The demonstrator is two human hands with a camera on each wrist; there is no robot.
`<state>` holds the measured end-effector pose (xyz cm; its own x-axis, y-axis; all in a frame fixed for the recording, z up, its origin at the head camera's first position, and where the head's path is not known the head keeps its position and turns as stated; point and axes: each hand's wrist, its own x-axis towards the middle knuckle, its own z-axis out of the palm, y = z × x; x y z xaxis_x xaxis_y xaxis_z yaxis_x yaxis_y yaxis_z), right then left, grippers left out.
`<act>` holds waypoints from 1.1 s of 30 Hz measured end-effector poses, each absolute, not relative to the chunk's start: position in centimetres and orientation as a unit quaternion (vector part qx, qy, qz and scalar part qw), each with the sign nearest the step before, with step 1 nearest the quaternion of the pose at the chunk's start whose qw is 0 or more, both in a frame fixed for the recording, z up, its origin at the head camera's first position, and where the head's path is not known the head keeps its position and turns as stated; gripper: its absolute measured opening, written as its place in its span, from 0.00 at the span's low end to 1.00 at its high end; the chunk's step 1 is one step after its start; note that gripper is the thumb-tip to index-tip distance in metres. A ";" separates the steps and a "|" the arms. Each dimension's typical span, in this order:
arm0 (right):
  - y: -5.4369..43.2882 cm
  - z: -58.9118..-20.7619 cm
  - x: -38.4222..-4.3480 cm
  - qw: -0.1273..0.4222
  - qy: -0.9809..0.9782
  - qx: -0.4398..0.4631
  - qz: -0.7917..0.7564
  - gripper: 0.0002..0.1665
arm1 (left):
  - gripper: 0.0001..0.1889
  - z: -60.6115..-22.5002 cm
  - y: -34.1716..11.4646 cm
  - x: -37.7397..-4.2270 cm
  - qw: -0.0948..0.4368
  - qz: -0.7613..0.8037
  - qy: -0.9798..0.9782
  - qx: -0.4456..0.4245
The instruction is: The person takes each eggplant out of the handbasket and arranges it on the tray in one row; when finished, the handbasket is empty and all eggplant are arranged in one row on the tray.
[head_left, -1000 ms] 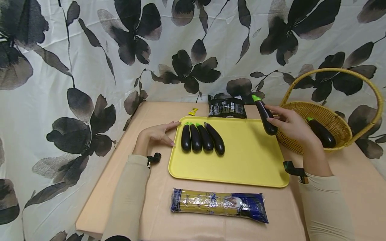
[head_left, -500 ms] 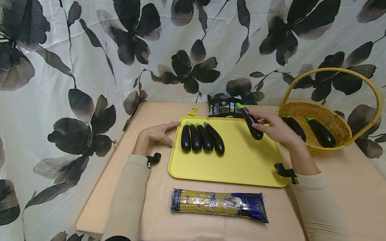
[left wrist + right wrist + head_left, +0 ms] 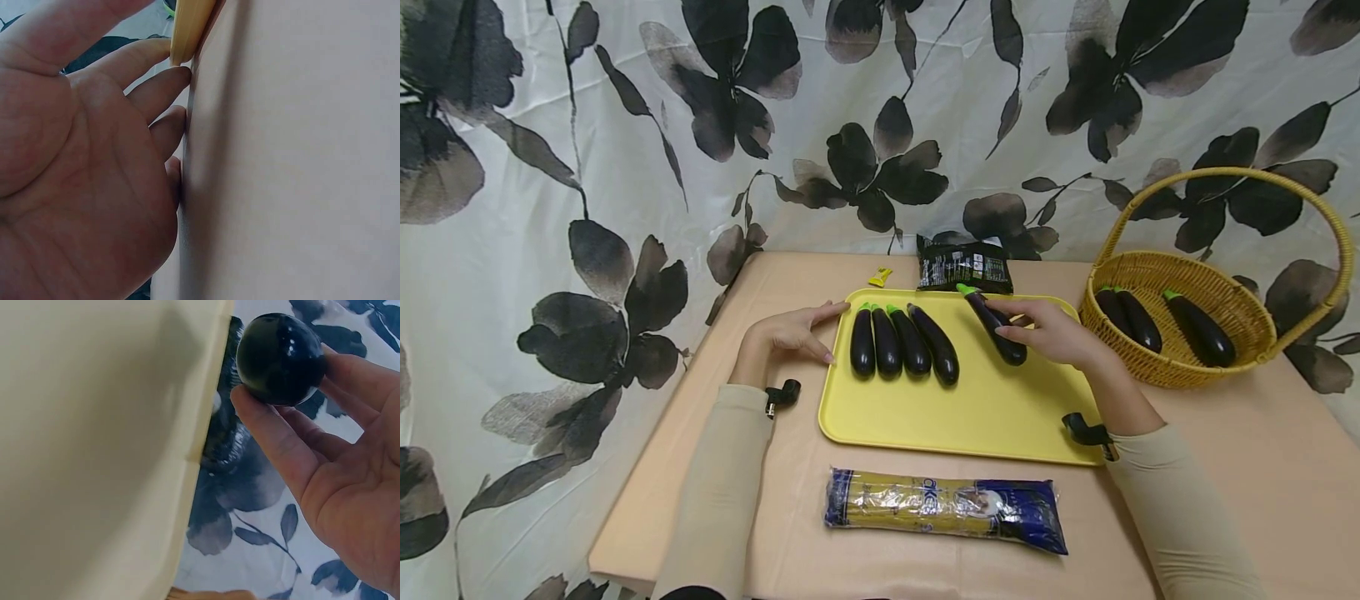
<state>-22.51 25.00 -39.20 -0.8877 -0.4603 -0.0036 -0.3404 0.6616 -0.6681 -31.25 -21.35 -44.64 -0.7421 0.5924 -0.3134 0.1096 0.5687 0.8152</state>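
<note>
My right hand [image 3: 1037, 329] pinches a dark purple eggplant [image 3: 992, 327] with a green stem end, over the right half of the yellow tray [image 3: 925, 425]. In the right wrist view the blunt end of that eggplant [image 3: 281, 359] sits between thumb and fingers, above the tray surface. Several eggplants [image 3: 901, 343] lie side by side at the tray's left, stems pointing away. At the tray's left edge rests my left hand [image 3: 790, 331], thumb and fingertips touching the rim. The left wrist view shows its palm [image 3: 87, 156] with loosely bent fingers beside the tray edge [image 3: 187, 28].
A wicker basket [image 3: 1180, 377] with a tall handle stands at the right, holding several eggplants [image 3: 1198, 329]. A blue and yellow plastic packet [image 3: 943, 507] lies before the tray. Behind it are a black packet [image 3: 964, 268] and a small yellow wrapper [image 3: 880, 277]. Patterned cloth hangs behind the table.
My right hand has carried the eggplant left from beside the basket to over the tray, and lower. More eggplants in the basket now show. My left hand has stayed put.
</note>
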 end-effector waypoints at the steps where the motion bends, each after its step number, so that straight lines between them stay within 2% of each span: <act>1: 24.8 -39.4 -22.6 0.090 0.906 -0.221 -0.350 0.31 | 0.63 -44.7 -21.3 -31.3 0.290 0.413 0.837 0.210; 13: 23.2 -41.0 -23.1 0.132 0.905 -0.233 -0.330 0.32 | 0.62 -44.9 -21.4 -31.5 0.288 0.411 0.839 0.210; 33: 21.9 -41.9 -23.2 0.138 0.914 -0.241 -0.296 0.32 | 0.62 -44.5 -21.3 -31.3 0.291 0.409 0.839 0.207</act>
